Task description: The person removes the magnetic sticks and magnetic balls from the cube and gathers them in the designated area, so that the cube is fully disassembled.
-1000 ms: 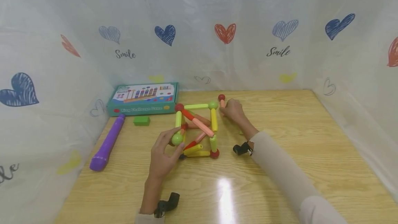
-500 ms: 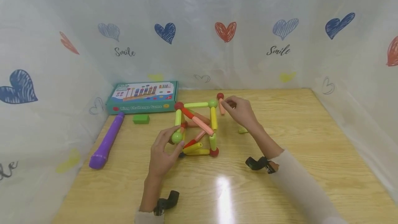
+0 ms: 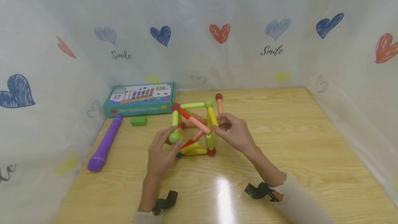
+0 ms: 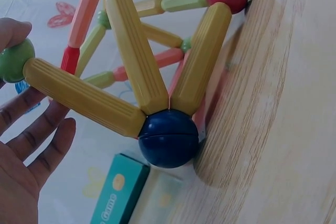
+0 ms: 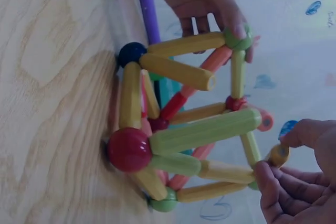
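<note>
A box-shaped frame of coloured toy building rods and balls stands on the table. My left hand [image 3: 161,151] pinches the green ball [image 3: 174,137] at its near left upper corner. Below that ball, a yellow rod [image 4: 86,98] slants to a dark blue ball [image 4: 168,139]. At the right side my right hand [image 3: 234,132] pinches the free end of a yellow rod [image 3: 212,116]; the far end of this rod meets another green ball [image 3: 209,103]. A red-and-salmon diagonal [image 3: 199,123] crosses the top. Red balls, one of them [image 5: 129,149] near the table, join other corners.
Behind my right hand is a salmon rod [image 3: 220,105] with a red ball [image 3: 218,96] on its end, apart from the frame. A purple toy microphone [image 3: 105,144], a green block [image 3: 138,121] and a teal game box [image 3: 140,101] lie at the left.
My right hand has left the salmon rod with the red ball and come nearer, onto the frame's yellow rod. The left hand keeps its hold on the green ball.
</note>
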The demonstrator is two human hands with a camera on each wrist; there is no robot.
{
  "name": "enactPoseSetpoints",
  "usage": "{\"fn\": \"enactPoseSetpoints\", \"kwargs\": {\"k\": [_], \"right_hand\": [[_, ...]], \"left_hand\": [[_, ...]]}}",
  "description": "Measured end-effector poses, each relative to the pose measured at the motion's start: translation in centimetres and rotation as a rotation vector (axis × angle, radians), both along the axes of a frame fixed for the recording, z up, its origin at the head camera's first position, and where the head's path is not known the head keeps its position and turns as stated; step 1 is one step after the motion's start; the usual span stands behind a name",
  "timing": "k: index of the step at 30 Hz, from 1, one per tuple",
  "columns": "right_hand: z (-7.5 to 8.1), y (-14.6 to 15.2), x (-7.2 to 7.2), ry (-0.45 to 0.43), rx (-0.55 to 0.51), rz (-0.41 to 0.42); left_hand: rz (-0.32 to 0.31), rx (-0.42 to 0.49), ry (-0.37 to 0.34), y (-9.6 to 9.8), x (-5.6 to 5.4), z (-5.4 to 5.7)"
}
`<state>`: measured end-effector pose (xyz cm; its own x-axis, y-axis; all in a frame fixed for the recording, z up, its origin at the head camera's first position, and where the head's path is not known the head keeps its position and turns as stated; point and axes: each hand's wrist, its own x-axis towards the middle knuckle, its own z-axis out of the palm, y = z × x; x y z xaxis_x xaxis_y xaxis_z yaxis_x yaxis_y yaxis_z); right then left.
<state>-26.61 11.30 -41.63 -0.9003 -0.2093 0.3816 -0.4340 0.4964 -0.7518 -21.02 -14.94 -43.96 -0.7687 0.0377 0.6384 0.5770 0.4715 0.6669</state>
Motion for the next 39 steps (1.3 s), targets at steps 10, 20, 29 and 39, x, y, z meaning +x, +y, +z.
{"fn": "enactPoseSetpoints", "kwargs": {"k": [10,20,29,39], "right_hand": [[0.0,2.0,-0.4,0.432,0.174,-0.079],[-1.2,4.1,-2.0,0.405,0.259,-0.137],[-3.1,6.0,-6.7,0.213,0.375,-0.173],[-4.7,6.1,-10.9,-0.153,0.521,-0.224]], "left_hand": [[-0.006,0.009,0.007,0.0,0.0,0.0],[-0.013,0.01,0.007,0.1,0.0,0.0],[0.001,0.001,0.009,0.1,0.0,-0.2],[-0.006,-0.004,0.03,0.0,-0.1,-0.2]]}}
